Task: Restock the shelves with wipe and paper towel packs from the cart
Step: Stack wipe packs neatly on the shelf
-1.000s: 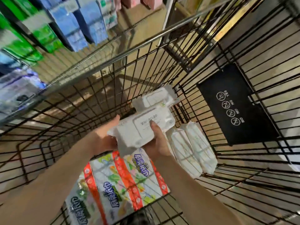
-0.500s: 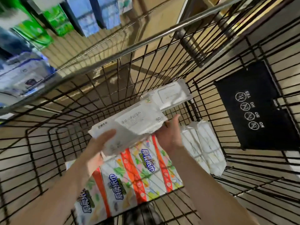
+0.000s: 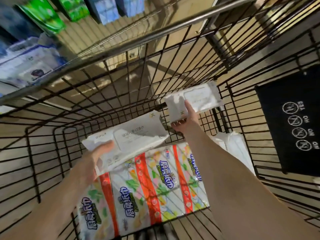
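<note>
Two white wipe packs are in hand inside the black wire cart [image 3: 52,135]. At about 8 o'clock from the middle of the view, the left hand [image 3: 93,160] grips the near left corner of the nearer wipe pack [image 3: 135,135], thumb laid across the top and fingers hidden beneath. This pack tilts over the far edge of the paper towel pack [image 3: 150,184]. At about 2 o'clock, the right hand [image 3: 187,118] pinches the near end of the farther wipe pack [image 3: 199,97], thumb up on its face and fingertips curled under its edge, close to the cart's far wall. The colourful paper towel pack lies flat on the cart floor at 6 o'clock, between both forearms. More white packs [image 3: 233,146] stand on edge at 4 o'clock, just beside the right forearm. A black panel [image 3: 290,122] with white symbols hangs on the cart wall at 3 o'clock. Beyond the metal rail [image 3: 121,44], at 10 to 12 o'clock, green packs [image 3: 43,14] and blue packs [image 3: 107,9] show, blurred.
</note>
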